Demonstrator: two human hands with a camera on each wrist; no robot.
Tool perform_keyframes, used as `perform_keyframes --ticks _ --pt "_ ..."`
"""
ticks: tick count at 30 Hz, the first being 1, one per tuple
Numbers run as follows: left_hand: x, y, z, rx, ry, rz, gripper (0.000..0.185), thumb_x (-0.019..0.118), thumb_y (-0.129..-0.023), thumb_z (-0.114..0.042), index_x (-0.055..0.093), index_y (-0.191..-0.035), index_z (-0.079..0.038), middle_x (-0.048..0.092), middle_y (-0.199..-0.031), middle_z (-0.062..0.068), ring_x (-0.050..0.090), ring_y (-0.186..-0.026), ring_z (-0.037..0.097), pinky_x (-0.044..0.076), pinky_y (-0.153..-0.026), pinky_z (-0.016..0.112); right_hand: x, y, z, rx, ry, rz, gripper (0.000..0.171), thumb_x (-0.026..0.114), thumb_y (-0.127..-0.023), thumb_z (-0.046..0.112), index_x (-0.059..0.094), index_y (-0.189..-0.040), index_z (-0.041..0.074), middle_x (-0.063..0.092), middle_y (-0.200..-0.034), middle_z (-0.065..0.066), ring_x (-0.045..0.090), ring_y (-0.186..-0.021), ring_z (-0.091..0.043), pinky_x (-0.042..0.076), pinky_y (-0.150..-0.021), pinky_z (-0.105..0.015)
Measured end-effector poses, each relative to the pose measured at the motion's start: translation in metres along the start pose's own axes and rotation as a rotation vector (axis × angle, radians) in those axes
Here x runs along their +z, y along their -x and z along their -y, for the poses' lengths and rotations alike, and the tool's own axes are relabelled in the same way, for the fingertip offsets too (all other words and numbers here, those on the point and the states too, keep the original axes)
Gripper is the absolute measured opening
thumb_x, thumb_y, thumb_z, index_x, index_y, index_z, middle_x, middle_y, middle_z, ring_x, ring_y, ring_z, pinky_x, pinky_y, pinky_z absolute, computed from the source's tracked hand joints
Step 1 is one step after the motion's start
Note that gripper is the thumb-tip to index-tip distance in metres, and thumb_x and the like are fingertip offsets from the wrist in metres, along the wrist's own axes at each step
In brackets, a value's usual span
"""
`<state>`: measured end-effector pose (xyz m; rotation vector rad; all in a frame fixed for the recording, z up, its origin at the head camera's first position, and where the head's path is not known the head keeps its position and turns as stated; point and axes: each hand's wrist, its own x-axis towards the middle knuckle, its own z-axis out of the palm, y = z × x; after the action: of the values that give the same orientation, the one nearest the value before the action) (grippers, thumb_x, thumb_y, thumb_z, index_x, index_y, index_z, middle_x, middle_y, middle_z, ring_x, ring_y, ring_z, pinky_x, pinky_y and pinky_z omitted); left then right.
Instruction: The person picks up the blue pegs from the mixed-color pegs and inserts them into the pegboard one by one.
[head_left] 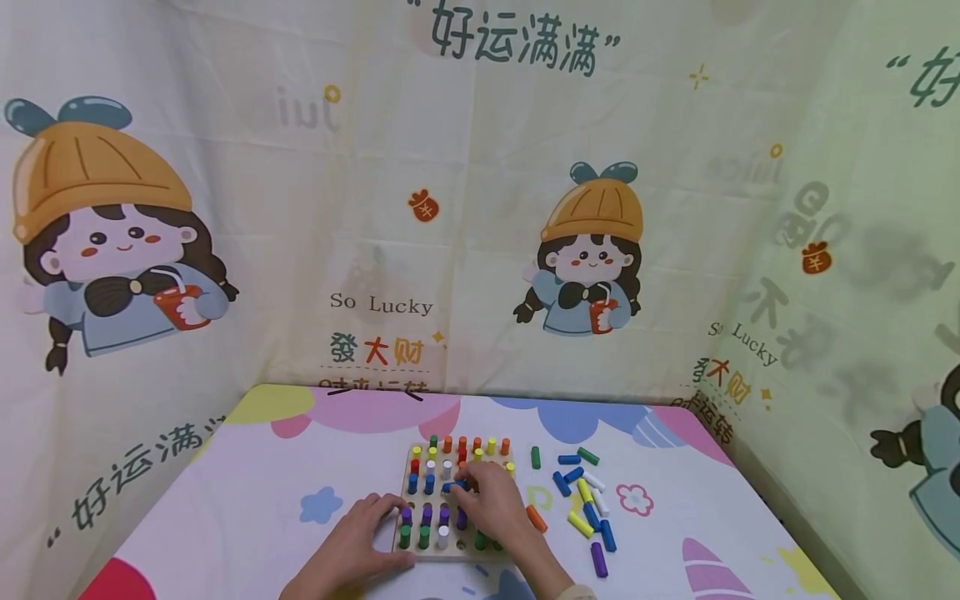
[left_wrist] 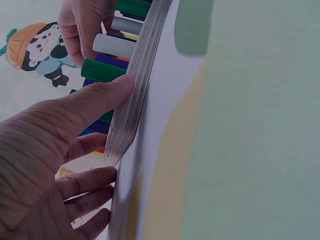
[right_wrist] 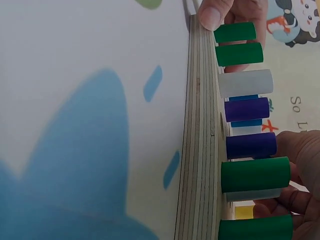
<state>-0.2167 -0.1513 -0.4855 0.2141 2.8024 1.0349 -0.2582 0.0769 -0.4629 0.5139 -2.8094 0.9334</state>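
A wooden pegboard (head_left: 450, 559) lies on the table, with rows of coloured pegs standing in its holes. My left hand (head_left: 355, 537) grips the board's near left corner, the thumb (left_wrist: 117, 87) pressed on its front edge and the other fingers along the left side. Over the middle of the board, my right hand (head_left: 491, 504) pinches a blue peg (head_left: 452, 487), which lies tilted between thumb and fingertips beside two upright blue pegs (head_left: 422, 483). Purple pegs (head_left: 426, 517) and green pegs (right_wrist: 255, 175) stand in the rows nearer me. The right hand hides part of the board's right side.
Right of the board lie loose pegs: an orange peg (head_left: 536, 518), a purple peg (head_left: 598, 559), a yellow peg (head_left: 580, 523), a green peg (head_left: 536, 457) and several blue and white ones. A printed cloth (head_left: 480, 250) hangs behind the table and along both sides.
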Motion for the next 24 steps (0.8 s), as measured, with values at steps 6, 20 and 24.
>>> perform_keyframes --ticks 6,20,24 --pt "0.0006 -0.0022 0.0033 0.000 0.001 0.006 0.070 0.093 -0.065 -0.051 0.065 -0.122 -0.022 0.060 -0.115 0.006 0.054 -0.103 0.029 0.050 -0.096 0.068 0.0007 -0.0045 0.0011 -0.002 0.022 0.015 0.009 0.077 -0.092 0.023 0.075 -0.096 0.016 0.058 -0.076 0.013 0.048 -0.071 -0.008 0.043 -0.063 -0.022" --pt "-0.0003 -0.0026 0.0037 0.014 0.003 0.007 0.070 0.093 -0.067 -0.051 0.065 -0.123 -0.020 0.060 -0.115 0.005 0.055 -0.104 0.029 0.050 -0.096 0.068 0.0043 -0.0105 0.0088 0.067 0.015 -0.021 0.023 0.082 -0.088 0.031 0.075 -0.104 0.015 0.066 -0.086 0.008 0.055 -0.080 -0.010 0.055 -0.074 -0.028" --pt "-0.0007 -0.0024 0.0042 0.007 0.010 0.011 0.070 0.093 -0.067 -0.051 0.065 -0.123 -0.020 0.060 -0.115 0.006 0.055 -0.105 0.029 0.049 -0.096 0.068 0.0049 -0.0096 0.0098 0.061 0.002 -0.039 0.021 0.082 -0.088 0.029 0.074 -0.103 0.016 0.067 -0.087 0.009 0.057 -0.083 -0.010 0.056 -0.076 -0.030"
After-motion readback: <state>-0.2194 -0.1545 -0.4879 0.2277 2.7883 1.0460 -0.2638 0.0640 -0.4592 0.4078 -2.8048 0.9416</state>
